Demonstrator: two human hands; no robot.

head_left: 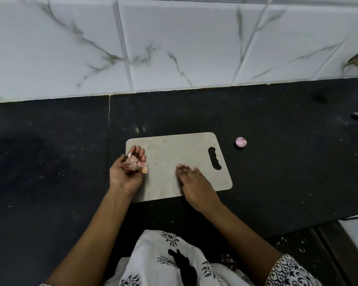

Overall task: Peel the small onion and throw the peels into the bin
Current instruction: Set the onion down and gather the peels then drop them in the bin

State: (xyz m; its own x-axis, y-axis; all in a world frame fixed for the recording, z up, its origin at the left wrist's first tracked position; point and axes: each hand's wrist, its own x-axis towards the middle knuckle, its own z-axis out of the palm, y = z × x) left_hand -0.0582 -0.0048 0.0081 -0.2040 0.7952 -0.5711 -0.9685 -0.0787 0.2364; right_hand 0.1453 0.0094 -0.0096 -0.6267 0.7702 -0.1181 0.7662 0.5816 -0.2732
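The small onion (241, 142), peeled and pale pink, sits on the dark worktop (277, 124) just off the cutting board (174, 162), at about two o'clock from the board's middle and near its handle slot (214, 158). It looks almost round, so no long axis can be told; a paler spot on its top faces up and slightly toward one o'clock. The left hand (128, 168) lies palm up over the board's nine o'clock edge, its fingers loosely cupped around a heap of pinkish-brown peels (134, 164) resting in the palm. The right hand (194, 182) is flat and spread, palm down on the lower half of the board, fingers pointing toward eleven o'clock, gripping nothing; it is slightly blurred. The two hands are apart, with bare board between them. The board is a pale grey rectangle with rounded corners, its long axis running from nine to three o'clock and turned a little anticlockwise, the slot at the three o'clock end. The worktop is black stone with a seam at about eleven o'clock from the board and scattered pale specks. Behind it, at twelve o'clock, rises a wall of white tiles (174, 42) with grey marble veining. A white garment with black print (163, 265) fills the six o'clock edge.
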